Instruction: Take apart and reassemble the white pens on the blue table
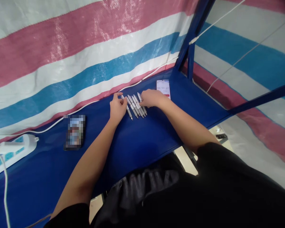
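Several white pens (135, 107) with grey lower ends lie side by side in a slanted row on the blue tabletop. At the row's left end, my left hand (118, 109) pinches the upper part of the outermost pen (129, 113) between thumb and forefinger. My right hand (150, 98) is at the opposite end, its fingers closed around the upper part of the rightmost pen (144, 110). That hand partly hides the pen. All the tips point toward me.
A phone with a running timer (163, 87) lies beyond my right hand. To the left are a pixelated dark rectangular object (74, 133) and a white power strip (19, 152). A white cable (49, 126) follows the striped sheet; blue frame bars (190, 60) stand at the right.
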